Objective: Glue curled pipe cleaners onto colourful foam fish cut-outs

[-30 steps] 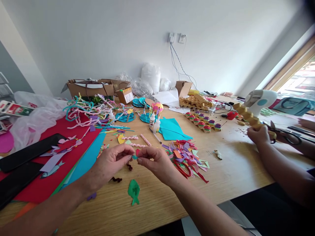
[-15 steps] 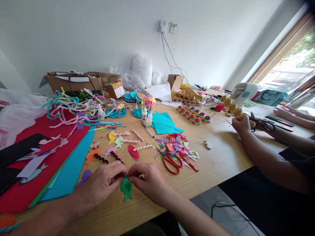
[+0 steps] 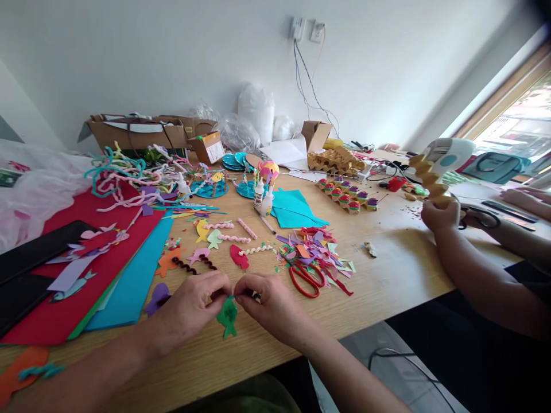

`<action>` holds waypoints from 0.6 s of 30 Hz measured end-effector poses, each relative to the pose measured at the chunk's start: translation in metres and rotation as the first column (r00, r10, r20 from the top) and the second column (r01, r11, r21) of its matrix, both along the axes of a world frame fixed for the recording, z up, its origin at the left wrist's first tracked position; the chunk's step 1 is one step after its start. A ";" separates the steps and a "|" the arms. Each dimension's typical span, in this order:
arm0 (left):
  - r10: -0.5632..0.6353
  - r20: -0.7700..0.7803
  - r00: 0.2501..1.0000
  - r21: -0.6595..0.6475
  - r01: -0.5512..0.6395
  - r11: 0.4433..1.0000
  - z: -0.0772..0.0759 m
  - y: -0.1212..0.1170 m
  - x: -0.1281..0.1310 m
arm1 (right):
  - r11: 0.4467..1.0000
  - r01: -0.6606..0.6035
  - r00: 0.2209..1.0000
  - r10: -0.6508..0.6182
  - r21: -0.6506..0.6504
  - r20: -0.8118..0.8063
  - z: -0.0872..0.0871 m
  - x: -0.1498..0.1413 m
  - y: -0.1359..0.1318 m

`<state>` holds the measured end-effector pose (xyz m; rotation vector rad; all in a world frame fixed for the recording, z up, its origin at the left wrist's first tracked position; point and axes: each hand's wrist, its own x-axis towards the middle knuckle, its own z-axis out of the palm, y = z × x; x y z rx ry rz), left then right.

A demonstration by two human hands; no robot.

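My left hand (image 3: 196,307) is closed in a pinch at the top of a green fish cutout (image 3: 227,316), which hangs just above the wooden table, tail down. Close beside it my right hand (image 3: 273,307) also pinches, fingertips almost meeting the left ones. Whatever the right fingers hold is mostly hidden; a dark bit shows behind them. Ahead lie a red fish cutout (image 3: 239,256) with a cream twisted strip, a mint fish (image 3: 214,239) with a pink strip, and a pink fish (image 3: 198,255) near dark brown twisted strips. A purple cutout (image 3: 158,298) lies by my left wrist.
Red-handled scissors (image 3: 306,278) rest by a pile of paper scraps (image 3: 321,252). Glue bottles (image 3: 259,194) stand behind. Coloured sheets (image 3: 129,287) lie left. At right, a co-worker's hands (image 3: 441,215) hold egg-carton strip (image 3: 430,178) and scissors (image 3: 480,217).
The view has shifted, so the table items appear farther right and slightly higher. My hands still pinch close together above the green fish, with a slightly wider gap between them.
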<state>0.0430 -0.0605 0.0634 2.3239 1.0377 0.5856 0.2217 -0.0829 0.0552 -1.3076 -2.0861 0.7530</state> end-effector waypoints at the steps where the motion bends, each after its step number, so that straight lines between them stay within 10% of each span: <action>1: 0.022 0.006 1.000 -0.025 -0.022 0.999 0.000 0.001 0.000 | 1.000 0.003 1.000 -0.003 0.002 -0.004 0.000 0.000 0.001; 8: 0.063 0.057 0.996 -0.176 -0.052 0.983 -0.002 0.001 0.002 | 0.997 -0.035 0.999 0.036 0.062 -0.020 0.000 0.005 0.002; 18: -0.003 0.012 1.000 -0.005 0.003 1.000 -0.012 -0.007 -0.001 | 0.991 -0.087 0.996 0.086 0.103 0.020 -0.012 0.007 -0.003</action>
